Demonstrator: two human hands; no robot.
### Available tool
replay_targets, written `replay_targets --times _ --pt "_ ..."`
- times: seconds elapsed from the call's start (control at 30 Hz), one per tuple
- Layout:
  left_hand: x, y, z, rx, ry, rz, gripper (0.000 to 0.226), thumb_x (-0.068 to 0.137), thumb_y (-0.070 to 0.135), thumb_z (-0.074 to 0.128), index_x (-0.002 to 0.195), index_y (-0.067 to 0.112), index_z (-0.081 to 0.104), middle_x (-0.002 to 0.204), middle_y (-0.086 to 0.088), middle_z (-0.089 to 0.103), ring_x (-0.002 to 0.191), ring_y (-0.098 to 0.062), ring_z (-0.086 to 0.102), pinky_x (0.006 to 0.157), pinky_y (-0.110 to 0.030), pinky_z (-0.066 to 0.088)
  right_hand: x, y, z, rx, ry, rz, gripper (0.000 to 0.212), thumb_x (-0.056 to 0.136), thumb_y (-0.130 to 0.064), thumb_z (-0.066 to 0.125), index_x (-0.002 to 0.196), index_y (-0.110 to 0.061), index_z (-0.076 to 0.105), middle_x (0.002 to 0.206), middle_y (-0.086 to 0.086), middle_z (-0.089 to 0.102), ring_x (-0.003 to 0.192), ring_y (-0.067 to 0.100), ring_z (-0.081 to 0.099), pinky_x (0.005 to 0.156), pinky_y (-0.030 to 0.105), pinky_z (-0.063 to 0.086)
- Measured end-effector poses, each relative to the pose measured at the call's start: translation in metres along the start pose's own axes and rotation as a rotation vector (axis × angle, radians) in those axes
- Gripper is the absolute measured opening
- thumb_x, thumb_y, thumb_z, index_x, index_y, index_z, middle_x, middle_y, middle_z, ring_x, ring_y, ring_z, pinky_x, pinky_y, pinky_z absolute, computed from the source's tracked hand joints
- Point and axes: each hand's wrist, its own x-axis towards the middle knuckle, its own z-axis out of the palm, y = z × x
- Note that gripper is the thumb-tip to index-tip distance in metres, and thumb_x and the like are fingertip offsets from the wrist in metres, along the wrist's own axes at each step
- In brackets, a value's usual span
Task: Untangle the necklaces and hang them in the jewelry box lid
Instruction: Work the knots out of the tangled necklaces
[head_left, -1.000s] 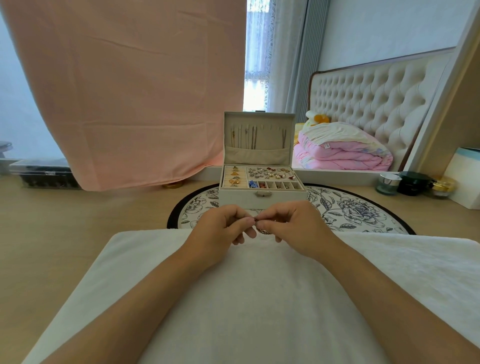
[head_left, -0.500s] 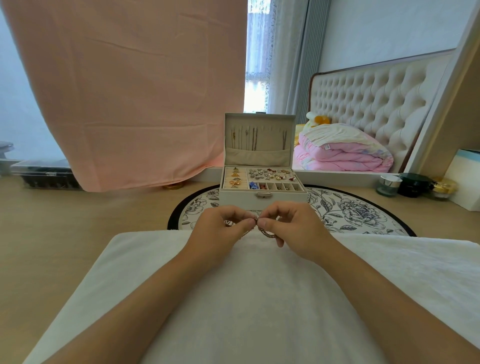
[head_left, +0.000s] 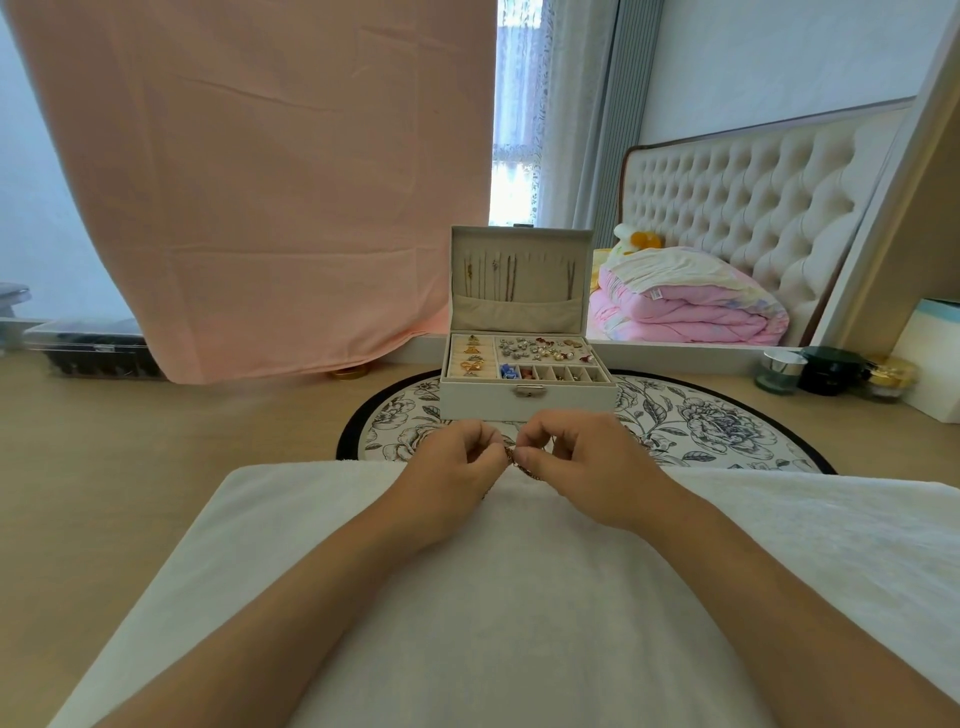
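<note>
At the centre of the frame the left hand (head_left: 452, 470) and the right hand (head_left: 592, 467) met fingertip to fingertip. Each pinched the gold necklace (head_left: 521, 466) with curled fingers, above the far edge of a white cloth (head_left: 467, 623) on the worktop (head_left: 156, 441). Just behind them, on a round flowered mat (head_left: 701, 426), stood the jewelry box (head_left: 524, 402), its lid (head_left: 522, 314) upright with thin chains (head_left: 511, 275) hanging inside.

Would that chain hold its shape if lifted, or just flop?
Probably flop: the chain droops in a curve below the left hand and right hand pinching it. Likely light, since two pinches carry it. It could snag on the white cloth.
</note>
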Motion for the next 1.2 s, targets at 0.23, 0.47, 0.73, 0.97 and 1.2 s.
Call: replay_targets --times 0.23,0.47,0.73,0.97,1.2 --pt "-0.002 0.001 -0.009 0.261 -0.051 -0.010 0.014 0.098 0.024 0.050 0.087 0.020 0.058 0.073 0.005 0.064 0.063 -0.009 0.056 0.065 -0.035 0.048 0.001 0.003 -0.005 -0.138 -0.088 -0.035 0.007 0.093 -0.036 0.064 0.086 -0.033 0.062 0.071 -0.028 0.057 0.060 0.006 0.049 0.059 0.023 0.039" --pt "-0.002 0.009 -0.010 -0.101 0.019 -0.154 0.029 0.104 0.021 0.045 0.091 0.001 0.062 0.071 -0.003 0.052 0.065 -0.012 0.045 0.065 -0.029 0.037 0.000 0.003 -0.002 0.004 -0.079 0.070 0.012 0.094 -0.025 0.053 0.082 -0.026 0.057 0.064 -0.008 0.062 0.055 0.009 0.052 0.057 0.029 0.045" --pt "-0.001 0.001 -0.004 0.007 0.057 -0.036 0.012 0.095 0.014 0.060 0.085 0.020 0.059 0.071 0.006 0.065 0.058 -0.001 0.054 0.058 -0.020 0.045 0.000 0.003 -0.002 0.003 -0.112 0.022 0.015 0.098 -0.023 0.050 0.084 -0.025 0.054 0.070 -0.007 0.061 0.060 0.009 0.049 0.058 0.025 0.043" --pt "-0.003 -0.003 -0.010 -0.043 -0.099 0.034 0.018 0.097 0.018 0.060 0.106 0.033 0.066 0.091 0.007 0.074 0.081 -0.008 0.066 0.074 -0.028 0.054 0.001 0.008 0.007 0.270 0.026 0.085 0.013 0.086 -0.015 0.073 0.077 -0.023 0.076 0.058 -0.013 0.064 0.053 0.006 0.054 0.053 0.019 0.044" --pt "-0.004 0.004 -0.011 -0.169 -0.089 0.012 0.009 0.091 0.013 0.071 0.089 0.020 0.076 0.081 0.002 0.077 0.070 -0.009 0.068 0.070 -0.027 0.055 0.003 0.005 0.008 0.498 -0.098 0.240 0.025 0.099 -0.018 0.056 0.076 -0.012 0.061 0.056 0.008 0.057 0.054 0.021 0.052 0.063 0.036 0.046"
